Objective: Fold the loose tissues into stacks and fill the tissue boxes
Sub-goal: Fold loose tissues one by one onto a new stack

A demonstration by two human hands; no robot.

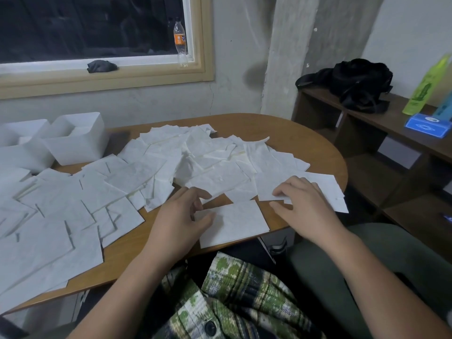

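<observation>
The folded tissue [234, 222] lies between the hands, its edge touched by the thumb of the left hand [181, 216], whose fingers are loosely curled. A loose tissue [325, 189] is pinched beneath the right hand [302, 203]. The sheets are judged light, limp and easily torn; corners are best pinched gently.

The forearms are bare from both hands down to the frame's lower edge. Below and between the left hand [181, 216] and right hand [303, 204] lies a plaid flannel shirt [244, 297] in green, white and dark blue, with a dark round button [210, 327]. Below the right hand is olive-green cloth [367, 253], seemingly a trouser leg.
</observation>
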